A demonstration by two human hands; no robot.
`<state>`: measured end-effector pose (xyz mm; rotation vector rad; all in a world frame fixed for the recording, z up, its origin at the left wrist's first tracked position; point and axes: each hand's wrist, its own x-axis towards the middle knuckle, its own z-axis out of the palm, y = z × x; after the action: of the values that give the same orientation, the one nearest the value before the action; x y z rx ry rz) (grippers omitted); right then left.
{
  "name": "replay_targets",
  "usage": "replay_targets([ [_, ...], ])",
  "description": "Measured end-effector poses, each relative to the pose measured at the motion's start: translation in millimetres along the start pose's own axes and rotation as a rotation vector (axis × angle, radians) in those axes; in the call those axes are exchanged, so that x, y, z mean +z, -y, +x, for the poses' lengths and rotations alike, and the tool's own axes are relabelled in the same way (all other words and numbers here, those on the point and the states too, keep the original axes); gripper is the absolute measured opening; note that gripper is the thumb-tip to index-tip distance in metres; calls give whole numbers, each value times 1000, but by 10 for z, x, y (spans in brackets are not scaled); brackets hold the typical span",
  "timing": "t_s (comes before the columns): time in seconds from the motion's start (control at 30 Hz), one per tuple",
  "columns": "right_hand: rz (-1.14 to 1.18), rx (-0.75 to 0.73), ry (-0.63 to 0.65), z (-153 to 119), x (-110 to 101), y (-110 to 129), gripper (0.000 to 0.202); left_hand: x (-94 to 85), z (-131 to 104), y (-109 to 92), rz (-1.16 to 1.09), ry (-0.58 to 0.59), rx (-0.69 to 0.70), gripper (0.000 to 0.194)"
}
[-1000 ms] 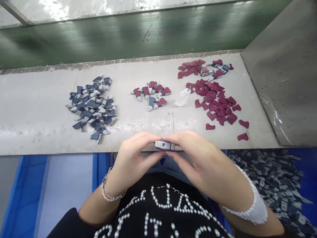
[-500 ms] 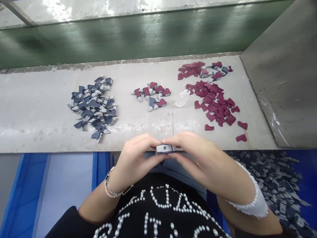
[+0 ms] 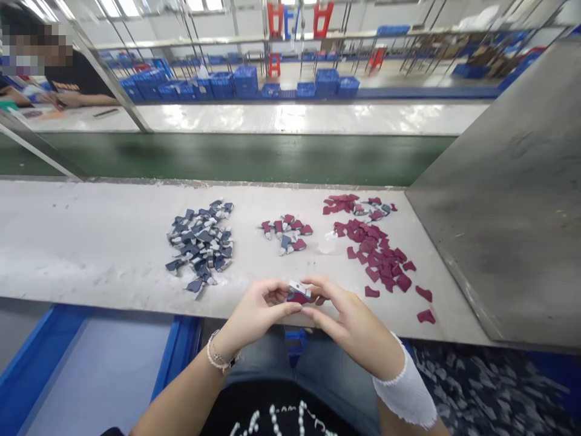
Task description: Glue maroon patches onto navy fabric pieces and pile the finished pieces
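Note:
Between both hands, near the table's front edge, is a small grey part with a maroon face [image 3: 298, 293]. My left hand [image 3: 261, 309] grips its left side, and my right hand [image 3: 338, 309] pinches it from the right. Beyond them lies a small group of grey parts with maroon pieces [image 3: 297, 224]. A heap of dark blue and grey parts [image 3: 202, 239] is to the left. Loose maroon pieces [image 3: 381, 254] spread over the right side of the table, with a few grey parts [image 3: 372, 209] behind them.
A metal panel [image 3: 503, 181] rises at the right. Blue bins with a white sheet [image 3: 104, 357] stand below left; a bin of grey parts [image 3: 490, 387] is below right. Across the green barrier [image 3: 272, 157], a person [image 3: 77, 75] sits at another table. A clear plastic piece [image 3: 327, 242] lies mid-table.
The view has tilted up, showing the room beyond. The held part has turned, and its maroon face now shows. Both hands still hold it.

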<state>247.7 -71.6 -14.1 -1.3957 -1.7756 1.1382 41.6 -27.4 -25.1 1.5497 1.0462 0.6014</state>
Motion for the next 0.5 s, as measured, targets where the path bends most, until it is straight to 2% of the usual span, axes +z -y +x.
replay_targets([
  [0.07,54,41,-14,-16,-64,-20,48,-21,85,64,-131,-34,-98,38],
  [0.1,58,42,-23,-29,-80,-43,41,-38,155,102,-139,-86,-107,46],
  [0.17,14,34,-34,-53,-75,-108,12,-98,361,166,-90,-182,-69,55],
  [0.27,-58,43,-2,-81,-45,-180,10,-263,737,154,29,-293,21,58],
  [0.33,-85,15,2,-139,-90,-125,9,-375,879,75,136,-376,87,55],
  [0.37,-96,-16,-10,-201,-143,-55,11,-405,881,33,191,-419,121,53],
  [0.43,-128,-99,-87,-412,-310,153,13,-368,730,-9,283,-478,187,50],
  [0.5,-198,-211,-226,-731,-520,373,13,-175,420,45,342,-460,232,40],
])
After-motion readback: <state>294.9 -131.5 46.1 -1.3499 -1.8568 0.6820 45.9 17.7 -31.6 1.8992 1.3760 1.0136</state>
